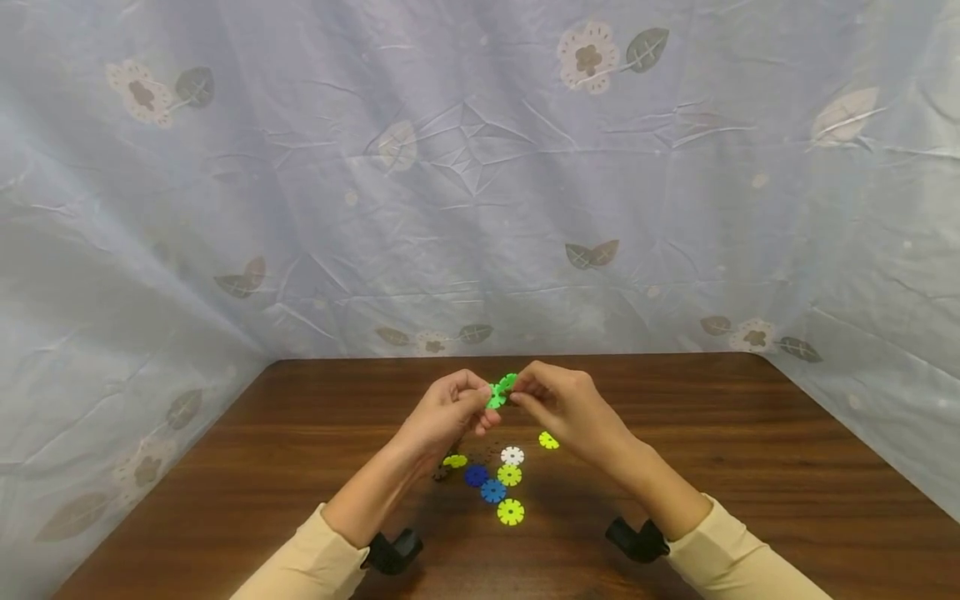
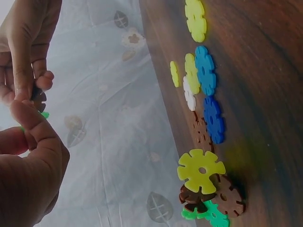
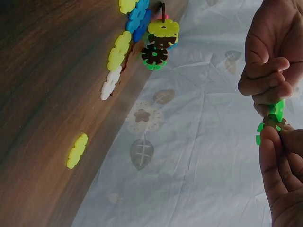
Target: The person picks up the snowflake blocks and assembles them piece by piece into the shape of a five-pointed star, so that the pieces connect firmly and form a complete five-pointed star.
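Above the table, my left hand [image 1: 452,412] and my right hand [image 1: 570,408] meet at a small joined piece of notched plastic discs. My left hand pinches a bright green disc [image 1: 495,397] between thumb and fingers. My right hand grips the other end, at a second green disc [image 1: 509,382] tilted against the first. A brown disc [image 3: 275,122] shows between the fingertips in the right wrist view, with green disc edges around it. Fingers hide much of the joined piece. Below the hands lie a white disc [image 1: 512,455] and a yellow disc [image 1: 509,475].
A dark blue disc [image 1: 476,476], a lighter blue disc [image 1: 492,491] and a front yellow disc [image 1: 511,512] lie on the wooden table [image 1: 300,492]. Another yellow disc [image 1: 548,440] lies to the right. A joined cluster with a yellow disc [image 2: 201,171] on top stands left. A patterned curtain [image 1: 465,208] hangs behind.
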Demonstrator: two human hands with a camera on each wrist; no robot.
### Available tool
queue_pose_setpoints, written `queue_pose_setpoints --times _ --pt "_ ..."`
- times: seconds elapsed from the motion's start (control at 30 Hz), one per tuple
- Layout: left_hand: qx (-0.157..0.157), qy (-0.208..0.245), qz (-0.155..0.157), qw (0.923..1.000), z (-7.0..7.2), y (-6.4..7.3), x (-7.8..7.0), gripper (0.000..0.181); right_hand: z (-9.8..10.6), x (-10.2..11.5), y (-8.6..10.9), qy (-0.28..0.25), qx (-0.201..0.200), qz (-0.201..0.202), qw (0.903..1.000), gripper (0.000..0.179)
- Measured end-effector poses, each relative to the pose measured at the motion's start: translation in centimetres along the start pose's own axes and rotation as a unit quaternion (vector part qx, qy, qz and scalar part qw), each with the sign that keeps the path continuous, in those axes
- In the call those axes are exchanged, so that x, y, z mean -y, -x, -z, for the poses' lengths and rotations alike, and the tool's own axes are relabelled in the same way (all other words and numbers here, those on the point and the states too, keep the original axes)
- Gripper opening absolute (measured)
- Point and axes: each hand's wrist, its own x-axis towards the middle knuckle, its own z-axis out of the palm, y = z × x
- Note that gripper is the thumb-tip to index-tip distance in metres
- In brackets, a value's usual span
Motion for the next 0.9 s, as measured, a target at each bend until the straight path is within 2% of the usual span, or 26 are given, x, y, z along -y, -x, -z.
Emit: queue_pose_setpoints --times 0.17,0.33,0.43,0.53,0.6,0.67,0.77,0.9 --pt "0.0 -0.005 -0.001 1.0 0.2 0.2 0.4 0.01 -0.6 0.2 0.2 -0.002 -0.005 0.001 1.0 0.011" --pt "0.024 -0.014 0.01 0.9996 0.6 0.3 0.9 0.014 -0.9 0.7 0.3 0.004 0.006 -0.009 0.9999 0.005" --pt "0.04 -0.046 0.004 0.9981 0.9 0.5 0.8 0.02 -0.8 0.9 0.3 0.012 0.016 -0.012 0.9997 0.005" --pt "0.04 -0.105 -0.024 0.9934 1.4 0.8 0.5 0.026 -0.5 1.2 0.3 0.022 0.017 -0.01 0.9996 0.008" --pt "0.03 -0.16 -0.054 0.9852 1.7 1.0 0.2 0.027 -0.4 1.3 0.3 0.027 0.016 -0.009 0.9995 0.01" --pt "0.009 -0.215 -0.081 0.9732 1.7 1.3 0.0 0.027 -0.1 1.4 0.4 0.026 0.02 -0.009 0.9994 0.011" --pt "-0.014 -0.292 -0.117 0.9491 1.8 1.8 -0.4 0.025 -0.1 1.5 0.6 0.02 0.036 -0.009 0.9991 0.011" --pt "0.004 -0.374 -0.154 0.9145 1.5 2.4 -0.9 0.026 -0.2 1.7 1.0 0.008 0.052 -0.002 0.9986 0.011"
